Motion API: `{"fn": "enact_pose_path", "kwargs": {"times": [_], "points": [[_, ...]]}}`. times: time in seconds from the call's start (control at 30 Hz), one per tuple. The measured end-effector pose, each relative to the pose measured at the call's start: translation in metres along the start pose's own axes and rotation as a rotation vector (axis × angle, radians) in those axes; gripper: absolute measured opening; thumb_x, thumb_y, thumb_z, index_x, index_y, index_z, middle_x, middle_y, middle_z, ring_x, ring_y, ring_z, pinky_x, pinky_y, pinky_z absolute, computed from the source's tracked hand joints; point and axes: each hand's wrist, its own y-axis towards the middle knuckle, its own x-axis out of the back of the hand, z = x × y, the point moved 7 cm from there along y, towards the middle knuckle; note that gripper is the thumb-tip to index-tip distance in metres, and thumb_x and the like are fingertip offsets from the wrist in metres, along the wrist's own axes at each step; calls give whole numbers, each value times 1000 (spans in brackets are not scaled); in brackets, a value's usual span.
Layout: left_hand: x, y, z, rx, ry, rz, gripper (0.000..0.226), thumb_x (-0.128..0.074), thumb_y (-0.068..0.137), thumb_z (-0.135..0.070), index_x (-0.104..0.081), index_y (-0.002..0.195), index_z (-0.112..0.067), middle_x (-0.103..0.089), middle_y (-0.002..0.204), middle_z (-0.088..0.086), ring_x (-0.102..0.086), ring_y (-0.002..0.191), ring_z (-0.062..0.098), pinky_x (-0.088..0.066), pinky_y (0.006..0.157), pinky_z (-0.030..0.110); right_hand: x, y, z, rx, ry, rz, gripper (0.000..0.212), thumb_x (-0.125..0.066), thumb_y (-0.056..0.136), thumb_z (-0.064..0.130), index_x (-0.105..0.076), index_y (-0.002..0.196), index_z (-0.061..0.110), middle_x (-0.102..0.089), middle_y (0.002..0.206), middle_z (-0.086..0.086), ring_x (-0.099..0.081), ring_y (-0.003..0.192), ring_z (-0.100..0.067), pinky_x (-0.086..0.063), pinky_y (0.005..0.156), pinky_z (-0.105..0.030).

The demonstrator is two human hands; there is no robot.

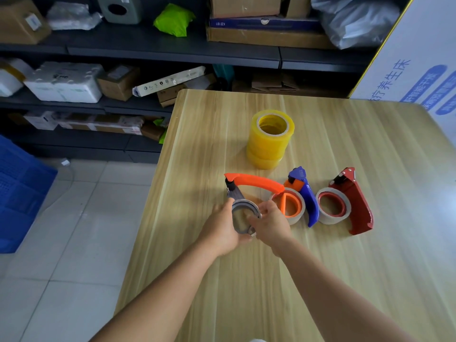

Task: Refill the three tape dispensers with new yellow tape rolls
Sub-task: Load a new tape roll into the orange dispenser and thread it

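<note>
Tape dispensers, three, on a wooden table, set in a row across its middle.

Item 1: orange-handled dispenser, nearest the table's left edge. Its grey, nearly spent roll sits between both hands. Left hand is wrapped around the roll from the left side, fingers closed on it. Right hand presses against the roll's right face, fingertips on its rim; clamped on the same roll. The orange handle arches up and to the right above the hands.

Item 2: blue dispenser, just right of the right hand, lying on the table with an orange hub and a pale, thin roll mounted.

Item 3: red dispenser, right of the blue one and just beside it, also carrying a pale, thin roll on a red hub.

Item 4: yellow tape rolls, stacked upright behind the dispensers, towards the table's far edge; exact count of the stack unclear.
</note>
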Motion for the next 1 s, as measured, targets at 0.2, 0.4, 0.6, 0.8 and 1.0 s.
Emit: {"fn": "enact_pose_path", "kwargs": {"times": [0.2, 0.4, 0.6, 0.8, 1.0], "points": [[13, 2, -5, -41, 8, 3, 86, -83, 58, -31, -36, 129, -32, -33, 122, 3, -56, 103, 23, -51, 90, 38, -7, -10, 21, 239, -114, 150, 68, -71, 79, 27, -40, 139, 27, -51, 128, 0, -57, 100, -12, -43, 82, -24], [9, -3, -7, -119, -55, -13, 98, -79, 42, -51, -31, 128, -47, -50, 125, -4, -52, 117, 16, -48, 96, 38, -6, -13, 36, 346, -276, 233, 84, -72, 77, 25, -27, 148, 32, -31, 148, -1, -36, 133, -14, -31, 91, -18], [11, -5, -1, -147, -148, -10, 108, -92, 53, -27, -28, 140, -25, -44, 130, -7, -48, 119, 12, -42, 102, 30, 0, -16, 39, 351, -284, 252, 91, -78, 75, 29, -24, 147, 32, -23, 143, 0, -45, 110, -11, -41, 81, -20], [15, -8, 9, -133, -149, 0, 84, -78, 75, -16, -30, 144, -24, -50, 129, -10, -51, 103, 6, -37, 86, 16, -8, -15, 36, 473, -551, 268, 112, -82, 68, 30, -8, 151, 33, -15, 144, 4, -43, 113, -17, -45, 82, -22], [15, -5, 11, -153, -125, -13, 85, -76, 75, -14, -29, 144, -27, -50, 128, -10, -46, 104, 4, -34, 78, 3, -7, -17, 51, 559, -615, 208, 99, -77, 71, 33, -19, 151, 24, -31, 140, 5, -53, 104, -15, -49, 87, -29]]}}
